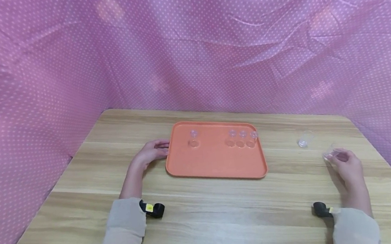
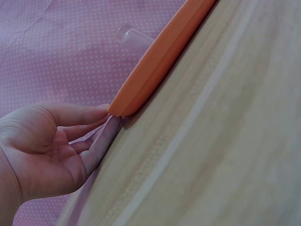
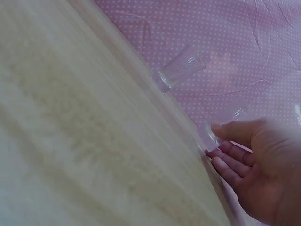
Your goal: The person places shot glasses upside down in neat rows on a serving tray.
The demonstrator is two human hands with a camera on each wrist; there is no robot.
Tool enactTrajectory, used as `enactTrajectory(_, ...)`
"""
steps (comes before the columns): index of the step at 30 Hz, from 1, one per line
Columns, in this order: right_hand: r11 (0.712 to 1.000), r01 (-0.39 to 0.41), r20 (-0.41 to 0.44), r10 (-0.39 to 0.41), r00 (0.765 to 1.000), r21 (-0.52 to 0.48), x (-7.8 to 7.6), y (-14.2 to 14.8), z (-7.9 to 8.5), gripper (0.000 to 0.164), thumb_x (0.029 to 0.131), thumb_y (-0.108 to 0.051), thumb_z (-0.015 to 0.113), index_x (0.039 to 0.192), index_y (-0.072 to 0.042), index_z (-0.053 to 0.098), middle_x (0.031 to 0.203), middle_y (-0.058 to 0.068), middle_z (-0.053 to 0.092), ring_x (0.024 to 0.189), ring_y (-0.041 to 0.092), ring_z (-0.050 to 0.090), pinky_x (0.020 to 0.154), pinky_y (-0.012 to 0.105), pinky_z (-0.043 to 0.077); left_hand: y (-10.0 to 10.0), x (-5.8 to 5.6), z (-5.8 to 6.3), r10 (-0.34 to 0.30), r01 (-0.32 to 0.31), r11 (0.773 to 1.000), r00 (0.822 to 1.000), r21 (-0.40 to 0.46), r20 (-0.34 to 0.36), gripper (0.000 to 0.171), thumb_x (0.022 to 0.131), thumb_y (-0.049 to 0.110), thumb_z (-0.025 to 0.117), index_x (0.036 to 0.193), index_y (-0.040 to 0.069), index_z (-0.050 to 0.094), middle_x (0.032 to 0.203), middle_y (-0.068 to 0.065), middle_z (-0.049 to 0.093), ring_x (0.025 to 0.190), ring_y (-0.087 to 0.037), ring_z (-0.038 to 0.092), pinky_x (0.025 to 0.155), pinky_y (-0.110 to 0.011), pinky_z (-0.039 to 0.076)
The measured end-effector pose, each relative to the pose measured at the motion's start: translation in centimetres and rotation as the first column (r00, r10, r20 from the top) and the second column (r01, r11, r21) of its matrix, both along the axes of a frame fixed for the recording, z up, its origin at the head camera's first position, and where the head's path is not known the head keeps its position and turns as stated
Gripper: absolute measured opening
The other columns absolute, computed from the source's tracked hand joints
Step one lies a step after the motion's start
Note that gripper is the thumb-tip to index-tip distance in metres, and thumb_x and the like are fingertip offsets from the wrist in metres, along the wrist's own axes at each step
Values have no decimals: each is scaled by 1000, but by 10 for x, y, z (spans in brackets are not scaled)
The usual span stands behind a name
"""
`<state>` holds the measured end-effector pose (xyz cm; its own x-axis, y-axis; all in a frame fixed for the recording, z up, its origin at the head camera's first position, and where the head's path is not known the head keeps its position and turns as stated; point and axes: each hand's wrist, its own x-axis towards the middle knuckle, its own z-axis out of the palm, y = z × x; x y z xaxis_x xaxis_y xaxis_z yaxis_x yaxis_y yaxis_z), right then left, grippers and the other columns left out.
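An orange tray lies on the wooden table, bearing several small clear glasses. My left hand is at its left edge; the left wrist view has thumb and fingers pinching the rim. One glass stands upside down in the tray's left part. Three more, including a middle glass, form a row at the right side, also rim down. At the table's right, my right hand pinches a clear glass low near its base, mouth upward. Just beyond it another glass stands upright.
Pink dotted cloth hangs behind and beside the table. Both forearms wear light sleeves, with a black wrist camera on the left and another black camera on the right.
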<state>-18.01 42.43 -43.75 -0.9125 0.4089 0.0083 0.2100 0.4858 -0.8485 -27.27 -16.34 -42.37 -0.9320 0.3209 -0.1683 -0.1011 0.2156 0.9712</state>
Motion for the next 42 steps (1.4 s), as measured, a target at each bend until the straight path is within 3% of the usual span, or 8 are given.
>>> enactTrajectory(5, 995, -55, -27, 53, 998, -80, 3, 1, 4, 36, 87, -31, 64, 117, -17, 50, 97, -18, 47, 83, -7, 45, 69, 8, 40, 2, -1, 0, -6, 6, 1000, 1000, 21, 15, 51, 88, -2, 56, 135, -9, 35, 134, -25, 41, 117, -35, 44, 95, -35, 42)
enactTrajectory(6, 987, -70, -39, 65, 997, -142, 4, 1, 5, 37, 86, -29, 65, 117, -16, 50, 98, -16, 48, 84, -6, 47, 70, 8, 42, 1, 0, 0, -7, 7, 1000, 1000, 24, 17, 52, 88, -2, 56, 135, -9, 35, 134, -25, 40, 117, -35, 45, 94, -35, 42)
enactTrajectory(10, 971, -133, -76, 120, 990, -200, 4, -3, 17, 40, 86, -24, 66, 120, -11, 50, 102, -14, 50, 86, -5, 51, 71, 8, 45, 0, -1, 0, -2, 2, 1000, 1000, 13, 11, 51, 88, -2, 56, 134, -9, 35, 134, -25, 40, 117, -35, 44, 95, -36, 42)
enactTrajectory(18, 981, -190, -68, 192, 979, 36, 0, -22, 45, 55, 89, -33, 60, 133, -5, 42, 107, -14, 50, 92, -9, 46, 96, 32, 39, -3, 0, -2, -1, 1, 1000, 1000, 20, 24, 53, 87, -5, 55, 135, -10, 34, 133, -27, 40, 118, -35, 44, 94, -34, 42)
enactTrajectory(23, 965, -239, -91, 249, 964, 108, -6, -40, 59, 50, 90, -30, 59, 126, 2, 46, 119, 1, 51, 93, -9, 47, 90, 25, 44, -2, 0, -2, 1, -1, 1000, 1000, 28, 15, 53, 86, -6, 55, 134, -11, 34, 132, -27, 41, 117, -35, 44, 94, -33, 43)
enactTrajectory(27, 957, -265, -105, 278, 955, 117, -12, -56, 68, 47, 90, -31, 59, 122, 1, 48, 121, 6, 51, 93, -8, 48, 92, 31, 44, -1, -1, -2, -2, 2, 999, 1000, 44, 16, 53, 85, -6, 55, 134, -12, 33, 132, -28, 41, 118, -36, 44, 93, -33, 43)
enactTrajectory(33, 933, -354, -143, 360, 922, 65, -21, -81, 74, 40, 90, -27, 60, 120, -3, 50, 104, -5, 57, 93, -5, 51, 78, 12, 45, -2, -2, -3, -1, 0, 999, 1000, 49, 22, 53, 86, -7, 54, 134, -11, 33, 132, -28, 41, 118, -36, 43, 92, -32, 44)
enactTrajectory(42, 892, -451, -180, 446, 877, 14, -37, -118, 66, 48, 89, -20, 62, 122, 11, 45, 108, 13, 57, 92, -1, 56, 79, 12, 45, -1, -2, -3, -6, 5, 999, 1000, 50, 22, 52, 86, -7, 53, 134, -12, 33, 132, -28, 40, 117, -37, 44, 92, -32, 45)
